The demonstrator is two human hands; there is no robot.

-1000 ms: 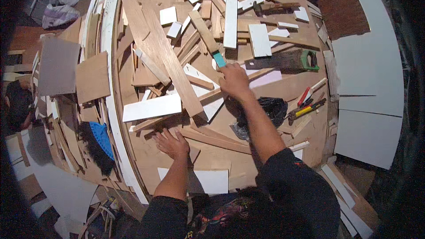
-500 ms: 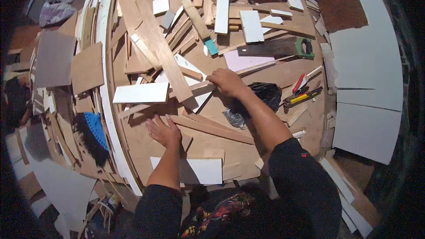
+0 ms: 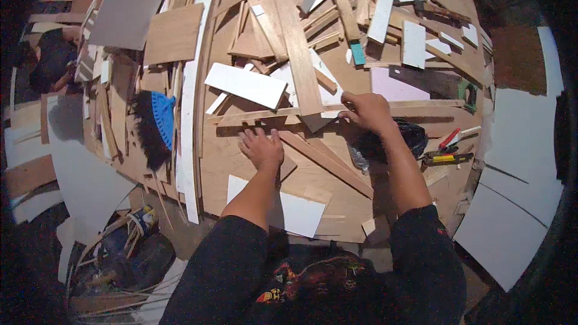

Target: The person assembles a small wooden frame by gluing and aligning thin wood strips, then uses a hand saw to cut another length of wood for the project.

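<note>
A long narrow wood strip (image 3: 424,104) runs nearly level across the heap of offcuts, its right end close to the handle of a handsaw (image 3: 424,80). My right hand (image 3: 368,112) is closed around it, right of the middle. My left hand (image 3: 263,149) has its fingers spread, palm down, just on the near side of the strip's left part; whether the fingertips touch it I cannot tell. Under the strip passes a wide wood plank (image 3: 294,42). A white rectangular board (image 3: 247,86) lies beyond my left hand, and slanting wood pieces (image 3: 328,165) lie between my forearms.
Right of my right forearm are a black plastic bag (image 3: 410,137), red-handled pliers (image 3: 449,138) and a yellow-and-black cutter (image 3: 448,159). A white panel (image 3: 295,207) lies near the front edge. Scrap wood crowds the far side. A blue brush (image 3: 162,121) stands at left, beside a long white strip (image 3: 190,138).
The whole view has swung, shifting the scene rightward. In my right hand the wood strip has turned, its right end now nearer the saw handle. My left hand stays spread beside it.
</note>
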